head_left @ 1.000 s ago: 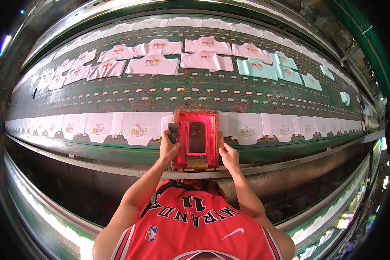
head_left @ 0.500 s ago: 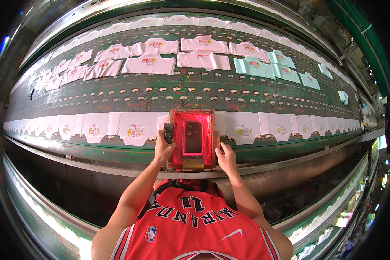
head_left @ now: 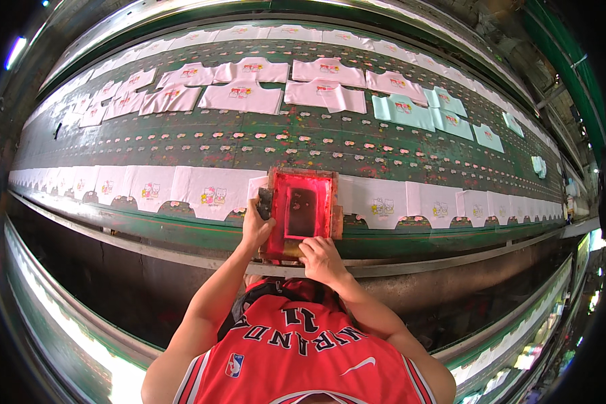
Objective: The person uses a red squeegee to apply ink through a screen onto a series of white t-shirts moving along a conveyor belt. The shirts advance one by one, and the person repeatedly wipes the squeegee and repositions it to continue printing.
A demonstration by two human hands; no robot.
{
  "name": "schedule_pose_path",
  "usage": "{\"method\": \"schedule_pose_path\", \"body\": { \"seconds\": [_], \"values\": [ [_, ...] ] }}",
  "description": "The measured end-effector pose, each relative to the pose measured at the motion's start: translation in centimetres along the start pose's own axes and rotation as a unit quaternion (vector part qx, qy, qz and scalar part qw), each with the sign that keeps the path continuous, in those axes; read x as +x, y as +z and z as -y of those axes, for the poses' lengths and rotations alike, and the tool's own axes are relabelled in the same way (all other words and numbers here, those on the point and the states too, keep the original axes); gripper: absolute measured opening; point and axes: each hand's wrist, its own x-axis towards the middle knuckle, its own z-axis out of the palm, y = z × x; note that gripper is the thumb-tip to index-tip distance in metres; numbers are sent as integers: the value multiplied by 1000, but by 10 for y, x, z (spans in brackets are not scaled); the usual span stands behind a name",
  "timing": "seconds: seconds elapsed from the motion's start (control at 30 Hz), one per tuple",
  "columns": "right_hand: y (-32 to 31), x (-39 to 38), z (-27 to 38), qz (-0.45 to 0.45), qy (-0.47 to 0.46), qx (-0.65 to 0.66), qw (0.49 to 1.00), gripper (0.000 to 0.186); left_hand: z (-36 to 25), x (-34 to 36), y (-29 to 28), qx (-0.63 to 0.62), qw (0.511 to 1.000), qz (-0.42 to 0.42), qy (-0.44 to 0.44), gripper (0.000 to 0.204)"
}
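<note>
A wooden printing screen (head_left: 277, 202) with red ink around a dark inner window lies over the near row of white printed fabric pieces (head_left: 220, 195). My left hand (head_left: 256, 225) grips the dark block on its left side, fingers wrapped round. On the screen's near edge, by a yellowish strip, my right hand (head_left: 318, 254) has its fingers curled; whether they hold a separate tool there is hidden. A reddish wooden block (head_left: 337, 222) sticks out on the screen's right side.
The long green printing table (head_left: 182, 148) carries pink shirt pieces (head_left: 241, 101), mint pieces (head_left: 402, 114) and a far white row (head_left: 242, 32). A metal rail (head_left: 384, 268) runs along the near edge. Another table (head_left: 518, 350) is behind me on the lower right.
My right hand has moved from the screen's right side block down and inward to its near edge. My left hand still grips the left side.
</note>
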Motion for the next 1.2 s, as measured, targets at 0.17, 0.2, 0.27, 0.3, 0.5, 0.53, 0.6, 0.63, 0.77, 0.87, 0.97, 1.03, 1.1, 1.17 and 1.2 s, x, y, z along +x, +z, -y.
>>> {"method": "schedule_pose_path", "body": {
  "seconds": [0.17,0.2,0.27,0.3,0.5,0.53,0.6,0.63,0.77,0.87,0.97,1.03,1.1,1.17,1.2],
  "values": [
    [7,11,-6,-41,32,-19,998,28,-7,0,-3,-36,999,28,-24,79],
    [8,12,-8,-51,30,-21,998,28,-8,1,-3,-43,998,33,-28,78],
    [-5,11,0,-68,15,-13,998,28,0,0,-1,-26,1000,11,1,78],
    [-8,11,3,-76,7,-9,997,28,4,0,0,-17,1000,0,15,78],
    [10,3,-8,-69,-4,-58,996,19,4,2,2,-33,999,12,4,78],
    [10,8,-8,-72,-7,-71,995,19,6,1,2,-22,1000,3,13,79],
    [12,28,-17,-94,1,-69,993,18,9,1,3,-1,999,-14,31,80],
    [11,41,-23,-104,7,-69,992,17,9,0,3,-8,999,-14,29,79],
    [16,81,-59,-94,46,-95,990,23,1,0,3,-23,1000,-12,17,78],
    [15,104,-76,-96,54,-90,990,23,-3,0,0,-34,999,3,2,76],
    [13,115,-83,-80,60,-80,992,22,-5,0,-1,-44,999,6,-1,75],
    [11,116,-84,-91,55,-61,992,23,-5,-1,-1,-41,999,4,1,76],
    [9,117,-86,-98,60,-55,992,23,-5,-1,-1,-31,1000,2,4,76],
    [5,118,-84,-98,75,-59,991,24,-4,-1,-1,-28,1000,6,-2,77],
    [5,122,-85,-106,71,-60,990,24,-4,-1,-1,-27,1000,9,-4,78]
  ]
}}
